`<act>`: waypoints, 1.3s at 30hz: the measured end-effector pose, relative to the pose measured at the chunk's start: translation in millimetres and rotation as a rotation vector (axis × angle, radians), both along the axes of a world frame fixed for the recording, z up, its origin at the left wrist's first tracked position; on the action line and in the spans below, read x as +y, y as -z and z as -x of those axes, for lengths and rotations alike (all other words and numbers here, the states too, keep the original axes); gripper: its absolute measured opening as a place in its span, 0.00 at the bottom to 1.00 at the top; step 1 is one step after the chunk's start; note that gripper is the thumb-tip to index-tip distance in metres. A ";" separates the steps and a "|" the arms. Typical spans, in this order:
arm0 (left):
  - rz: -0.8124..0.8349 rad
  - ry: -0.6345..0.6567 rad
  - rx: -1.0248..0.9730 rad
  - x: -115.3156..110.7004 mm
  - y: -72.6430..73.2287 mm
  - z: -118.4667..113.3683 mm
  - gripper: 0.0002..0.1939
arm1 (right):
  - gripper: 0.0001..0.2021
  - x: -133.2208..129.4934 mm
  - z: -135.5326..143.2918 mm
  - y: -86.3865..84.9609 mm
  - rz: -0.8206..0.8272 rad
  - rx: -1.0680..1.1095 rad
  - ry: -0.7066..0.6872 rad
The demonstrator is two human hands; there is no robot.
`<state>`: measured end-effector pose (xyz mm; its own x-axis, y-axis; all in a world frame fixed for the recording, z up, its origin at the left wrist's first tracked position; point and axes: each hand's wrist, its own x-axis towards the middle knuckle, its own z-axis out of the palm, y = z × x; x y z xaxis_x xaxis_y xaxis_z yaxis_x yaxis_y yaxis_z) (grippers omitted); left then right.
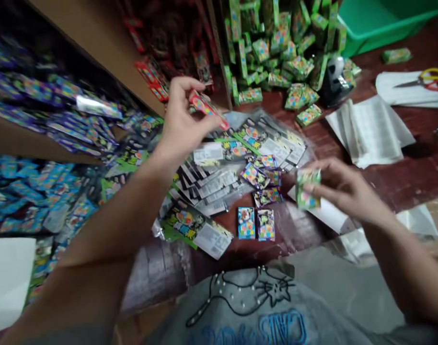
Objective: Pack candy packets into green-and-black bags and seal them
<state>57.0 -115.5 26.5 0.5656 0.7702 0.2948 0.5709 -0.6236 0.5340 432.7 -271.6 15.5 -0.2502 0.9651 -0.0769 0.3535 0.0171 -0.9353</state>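
Observation:
In my left hand (185, 117), between thumb and fingers, is a small red box (208, 109), held at the mouth of a carton of red boxes. My right hand (343, 189) grips a small green box (308, 189), slightly blurred, above the table's right part. A blue box (246, 223) and a purple box (265, 224) lie side by side in front of me. Just beyond them is a small cluster of purple packets (260, 177). Printed plastic pouches (212, 184) with white labels spread under and behind these.
Green boxes (276, 52) are heaped at the back, beside a green tub (387, 28) and a black-and-white object (336, 81). Scissors (423, 80) rest on white paper at right. Purple packs (78, 129) and blue packs (35, 191) fill the left side. Folded paper (368, 129) lies at right.

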 end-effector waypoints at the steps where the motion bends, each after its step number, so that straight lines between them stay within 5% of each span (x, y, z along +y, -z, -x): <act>1: 0.102 0.043 -0.068 -33.2 -7.8 -9.8 0.28 | 0.22 -31.0 -0.6 9.9 0.112 0.018 -0.048; 4: 0.385 0.459 -0.108 -121.5 -15.5 -57.6 0.17 | 0.23 -88.9 -0.1 43.9 0.206 -0.105 -0.061; 7: 0.448 0.738 0.134 -160.8 2.1 -102.8 0.13 | 0.25 -104.8 -3.8 59.9 0.033 -0.373 -0.026; 11: 0.298 0.672 0.334 -158.5 25.7 -117.0 0.21 | 0.28 -112.2 -17.6 50.0 -0.260 -0.686 -0.005; 13: 0.206 0.604 0.357 -158.3 31.8 -111.5 0.24 | 0.35 -116.1 -23.0 46.8 -0.351 -0.711 -0.125; 16: 0.160 0.525 0.387 -170.8 40.6 -108.8 0.23 | 0.45 -116.3 -23.8 54.2 -0.434 -0.725 -0.321; 19: 0.164 0.464 0.405 -188.0 45.0 -110.6 0.28 | 0.47 -109.8 -19.2 67.4 -0.430 -0.775 -0.335; 22: 0.152 0.404 0.428 -198.6 35.3 -86.8 0.34 | 0.56 -105.5 -14.3 74.1 -0.467 -0.788 -0.283; 25: 0.105 0.361 0.502 -203.1 19.3 -25.3 0.46 | 0.62 -105.9 -2.4 73.9 -0.558 -0.774 -0.295; 30: 0.128 0.340 0.677 -213.8 11.4 62.5 0.43 | 0.46 -101.8 48.1 75.4 -0.605 -0.779 -0.472; 36: 0.173 0.148 0.751 -270.2 12.3 61.1 0.44 | 0.36 -93.5 91.5 78.4 -0.656 -0.788 -0.514; 39: 0.250 0.047 0.709 -309.1 24.2 65.7 0.51 | 0.30 -90.6 104.2 75.8 -0.653 -0.777 -0.467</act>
